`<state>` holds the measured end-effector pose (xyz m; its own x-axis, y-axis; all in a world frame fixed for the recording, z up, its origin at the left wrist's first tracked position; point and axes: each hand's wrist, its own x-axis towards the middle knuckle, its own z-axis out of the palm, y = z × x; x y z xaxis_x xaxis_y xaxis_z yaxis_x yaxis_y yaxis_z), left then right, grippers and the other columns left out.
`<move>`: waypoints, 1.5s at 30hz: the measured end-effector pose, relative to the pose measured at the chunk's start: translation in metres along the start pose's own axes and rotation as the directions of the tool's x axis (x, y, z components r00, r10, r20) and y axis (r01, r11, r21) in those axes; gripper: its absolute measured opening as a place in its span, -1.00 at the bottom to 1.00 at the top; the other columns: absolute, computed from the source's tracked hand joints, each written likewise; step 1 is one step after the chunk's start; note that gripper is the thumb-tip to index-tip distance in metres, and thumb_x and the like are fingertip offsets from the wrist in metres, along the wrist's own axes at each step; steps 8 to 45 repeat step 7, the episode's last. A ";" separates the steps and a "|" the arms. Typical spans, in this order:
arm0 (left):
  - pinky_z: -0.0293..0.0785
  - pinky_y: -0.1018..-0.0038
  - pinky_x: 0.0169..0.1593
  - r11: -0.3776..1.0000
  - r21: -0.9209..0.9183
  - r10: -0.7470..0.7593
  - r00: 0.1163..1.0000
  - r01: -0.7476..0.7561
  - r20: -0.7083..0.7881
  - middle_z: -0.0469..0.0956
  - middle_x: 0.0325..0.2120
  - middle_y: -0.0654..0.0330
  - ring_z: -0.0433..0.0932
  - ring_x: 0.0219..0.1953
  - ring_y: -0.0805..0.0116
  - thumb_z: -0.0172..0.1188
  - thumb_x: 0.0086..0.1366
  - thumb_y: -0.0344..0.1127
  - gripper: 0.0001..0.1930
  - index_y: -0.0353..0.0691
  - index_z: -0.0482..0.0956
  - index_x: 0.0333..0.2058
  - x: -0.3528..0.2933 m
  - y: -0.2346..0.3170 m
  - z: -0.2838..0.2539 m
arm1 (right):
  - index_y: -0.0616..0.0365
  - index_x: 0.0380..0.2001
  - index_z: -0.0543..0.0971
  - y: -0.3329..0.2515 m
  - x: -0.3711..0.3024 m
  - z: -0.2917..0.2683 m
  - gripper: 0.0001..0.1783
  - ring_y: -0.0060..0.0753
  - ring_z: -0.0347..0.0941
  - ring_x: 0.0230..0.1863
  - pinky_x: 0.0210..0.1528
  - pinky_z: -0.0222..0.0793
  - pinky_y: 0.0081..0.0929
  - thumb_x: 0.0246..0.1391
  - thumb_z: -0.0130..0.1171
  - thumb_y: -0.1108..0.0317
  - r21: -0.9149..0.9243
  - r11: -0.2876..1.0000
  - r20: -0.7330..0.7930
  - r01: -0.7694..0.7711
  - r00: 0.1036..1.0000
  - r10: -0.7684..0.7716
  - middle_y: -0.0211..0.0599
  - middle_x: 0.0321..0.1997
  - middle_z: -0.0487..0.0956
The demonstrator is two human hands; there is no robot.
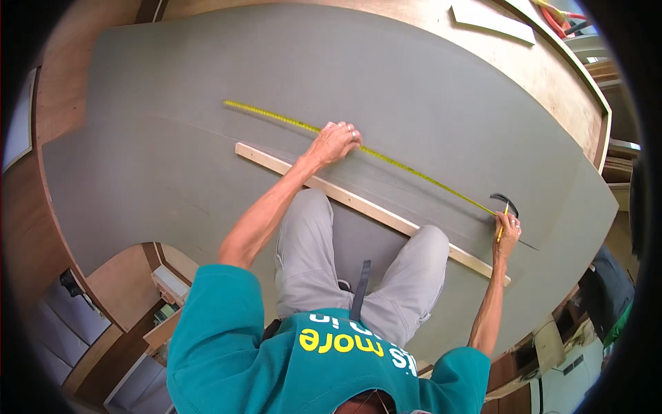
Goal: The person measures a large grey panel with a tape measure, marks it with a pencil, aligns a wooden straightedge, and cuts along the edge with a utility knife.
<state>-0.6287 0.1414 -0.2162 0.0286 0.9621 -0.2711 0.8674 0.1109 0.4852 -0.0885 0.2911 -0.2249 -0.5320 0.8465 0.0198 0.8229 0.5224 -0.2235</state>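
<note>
A yellow tape measure (414, 172) is stretched slantwise across a large grey panel (227, 62), from upper left to lower right. My left hand (334, 143) is closed over the middle of the blade, its fingertips pinching it against the panel. At the tape's right end, my right hand (509, 234) grips a yellow pencil (507, 208), which points up and away from me. A black curved strap or loop (509, 200) lies just beyond that hand; whether the tape's case sits under the fingers is hidden.
A pale wooden batten (358, 202) runs roughly parallel to the tape, nearer me, beside my knees. I am kneeling or sitting on the panel. A white board strip (493, 24) lies on wood at the far right. Wooden cabinetry (124, 290) with a recess stands at the left.
</note>
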 end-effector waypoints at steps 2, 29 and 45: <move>0.35 0.23 -0.09 1.000 -0.018 0.014 0.995 -0.016 -0.103 0.54 -0.36 0.25 0.50 -0.18 0.20 0.19 0.28 -0.28 -0.93 -0.07 0.62 -0.32 0.021 -0.010 -0.018 | 0.03 -0.25 0.64 0.004 0.023 -0.002 -0.87 -0.17 0.49 -0.11 -0.11 0.37 -0.23 0.13 0.23 0.33 0.010 1.000 0.036 -0.013 0.999 0.013 -0.31 -0.20 0.59; 0.34 0.20 -0.03 0.994 0.103 0.046 0.985 -0.029 -0.164 0.57 -0.27 0.19 0.49 -0.13 0.12 0.15 0.31 -0.31 -0.90 -0.10 0.60 -0.24 0.114 -0.030 -0.062 | 0.05 -0.23 0.62 0.014 0.118 -0.009 -0.88 -0.14 0.47 -0.16 -0.17 0.36 -0.18 0.22 0.14 0.33 0.073 0.994 0.095 -0.078 0.993 0.071 -0.26 -0.22 0.57; 0.34 0.20 -0.03 0.994 0.103 0.046 0.985 -0.029 -0.164 0.57 -0.27 0.19 0.49 -0.13 0.12 0.15 0.31 -0.31 -0.90 -0.10 0.60 -0.24 0.114 -0.030 -0.062 | 0.05 -0.23 0.62 0.014 0.118 -0.009 -0.88 -0.14 0.47 -0.16 -0.17 0.36 -0.18 0.22 0.14 0.33 0.073 0.994 0.095 -0.078 0.993 0.071 -0.26 -0.22 0.57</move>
